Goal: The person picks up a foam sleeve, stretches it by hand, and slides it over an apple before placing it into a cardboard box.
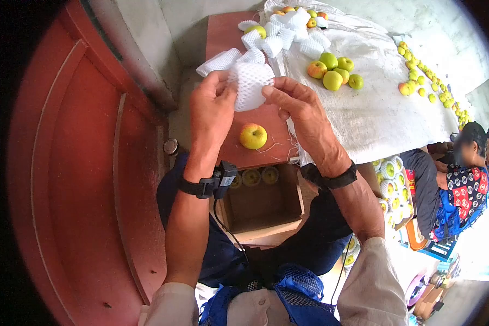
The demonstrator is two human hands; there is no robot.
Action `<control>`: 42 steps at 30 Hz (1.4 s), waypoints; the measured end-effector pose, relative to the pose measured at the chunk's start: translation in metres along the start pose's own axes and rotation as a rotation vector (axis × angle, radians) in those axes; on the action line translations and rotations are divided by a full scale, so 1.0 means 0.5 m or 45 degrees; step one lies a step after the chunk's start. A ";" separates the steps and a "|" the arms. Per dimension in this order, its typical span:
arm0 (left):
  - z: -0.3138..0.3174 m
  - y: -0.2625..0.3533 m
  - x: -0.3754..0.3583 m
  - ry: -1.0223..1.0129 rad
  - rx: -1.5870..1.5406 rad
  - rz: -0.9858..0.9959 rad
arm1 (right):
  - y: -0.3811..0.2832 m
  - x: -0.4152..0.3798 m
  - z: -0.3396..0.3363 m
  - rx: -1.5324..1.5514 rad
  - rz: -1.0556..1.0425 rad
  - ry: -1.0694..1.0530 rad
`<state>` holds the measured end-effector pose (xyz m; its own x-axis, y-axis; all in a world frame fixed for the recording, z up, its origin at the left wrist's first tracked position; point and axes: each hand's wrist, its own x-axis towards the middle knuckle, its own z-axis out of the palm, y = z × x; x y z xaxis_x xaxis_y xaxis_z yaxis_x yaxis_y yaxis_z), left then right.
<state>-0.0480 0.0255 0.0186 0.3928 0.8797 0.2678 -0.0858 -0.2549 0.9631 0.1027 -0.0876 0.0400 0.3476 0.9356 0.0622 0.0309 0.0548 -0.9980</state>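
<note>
Between my two hands I hold up a white foam net sleeve (pixel 251 87). My left hand (pixel 212 106) pinches its left edge, and my right hand (pixel 301 106) pinches its right edge between thumb and fingers. Just below the sleeve, a red-yellow apple (pixel 253 136) sits bare on the red board (pixel 231 149). Behind my hands lie several more foam net sleeves (pixel 280 38) in a loose pile. To the right, a cluster of green and reddish apples (pixel 332 80) rests on a white woven sheet (pixel 364 119).
Below the board, between my legs, stands a cardboard box (pixel 263 209) with several sleeved apples along its far side. A second box of sleeved apples (pixel 388 187) is at right, beside a seated person (pixel 456 185). Many loose apples (pixel 432 87) lie along the sheet's far edge. A red door (pixel 87 163) is at left.
</note>
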 end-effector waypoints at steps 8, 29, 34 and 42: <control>0.016 0.016 -0.025 -0.075 0.375 0.167 | 0.000 -0.011 0.002 0.057 -0.112 0.009; -0.011 0.038 -0.023 -0.496 -0.216 -0.154 | 0.051 0.007 -0.027 0.839 0.007 -0.298; -0.016 0.032 -0.023 -0.642 -0.464 -0.293 | 0.026 -0.007 -0.025 0.973 0.001 -0.276; -0.010 0.007 -0.016 -0.631 -0.758 -0.424 | 0.038 -0.006 -0.054 1.021 0.000 -0.471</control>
<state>-0.0558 0.0196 0.0202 0.8277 0.5581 0.0594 -0.3079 0.3631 0.8794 0.1276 -0.0990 0.0213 0.0180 0.9809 0.1938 -0.6843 0.1534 -0.7129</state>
